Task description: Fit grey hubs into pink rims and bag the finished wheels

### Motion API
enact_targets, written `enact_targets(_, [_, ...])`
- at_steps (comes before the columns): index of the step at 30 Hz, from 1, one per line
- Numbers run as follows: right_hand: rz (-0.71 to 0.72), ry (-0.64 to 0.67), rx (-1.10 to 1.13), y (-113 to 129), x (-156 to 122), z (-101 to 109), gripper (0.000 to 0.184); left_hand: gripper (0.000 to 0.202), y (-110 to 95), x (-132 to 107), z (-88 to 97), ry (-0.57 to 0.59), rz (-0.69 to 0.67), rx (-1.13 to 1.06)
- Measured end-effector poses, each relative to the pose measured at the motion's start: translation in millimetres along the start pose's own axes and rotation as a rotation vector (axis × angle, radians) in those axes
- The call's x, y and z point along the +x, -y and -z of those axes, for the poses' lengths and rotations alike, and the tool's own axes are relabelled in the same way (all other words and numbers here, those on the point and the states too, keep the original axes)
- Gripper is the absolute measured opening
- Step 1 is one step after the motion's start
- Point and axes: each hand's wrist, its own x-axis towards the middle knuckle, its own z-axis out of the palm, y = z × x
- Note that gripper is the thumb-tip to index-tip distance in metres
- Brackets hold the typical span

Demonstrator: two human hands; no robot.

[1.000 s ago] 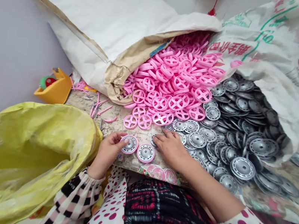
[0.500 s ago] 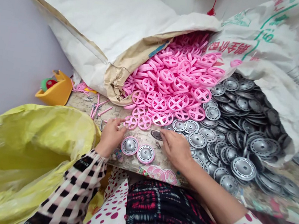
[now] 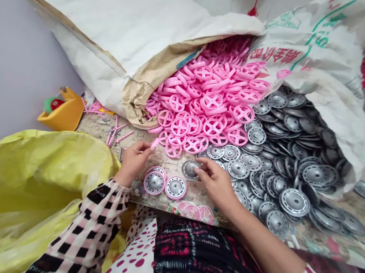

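My left hand (image 3: 133, 163) is shut on a pink plastic wheel rim (image 3: 155, 143), held edge-on between the fingertips. My right hand (image 3: 216, 183) grips a silver metal wheel disc (image 3: 190, 169) by its edge, tilted up off the worktable. Just below, near my left wrist, a silver disc seated in a pink rim (image 3: 154, 183) lies on a second pink rim, and another such wheel (image 3: 175, 187) lies beside it. A heap of loose pink rims (image 3: 205, 98) spills from a white sack (image 3: 116, 29), and many silver discs (image 3: 290, 158) spill from a printed sack (image 3: 323, 52).
A worn, stained worktable (image 3: 164, 163) holds the heaps, with pink rods and small metal pins (image 3: 114, 131) at its far left. An orange holder (image 3: 64, 113) stands beyond them. A large yellow plastic bag (image 3: 22, 185) fills the near left, beside my patterned clothing.
My left hand has moved from the finished wheels towards the pink heap and now holds a pink rim. My right hand has lifted a silver disc off the worktable.
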Motion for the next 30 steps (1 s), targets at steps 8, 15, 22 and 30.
enact_targets(8, [0.172,0.001,0.058,20.5,-15.6,-11.1,0.022,0.012,2.9,-96.6,-11.5,-0.334,-0.327,0.018])
enact_targets(15, [0.069,0.021,0.139,15.1,-17.5,-15.3,0.023,0.016,15.0,-105.9,-40.9,-0.277,-0.522,0.208])
enact_targets(22, [-0.010,-0.007,0.208,8.5,-21.6,-12.9,0.024,0.014,10.8,-66.5,-45.2,-0.162,-0.437,0.166])
enact_targets(30, [-0.098,-0.013,0.299,1.2,-18.7,-14.3,0.027,0.021,-7.1,-53.6,-32.4,-0.126,-0.083,-0.034])
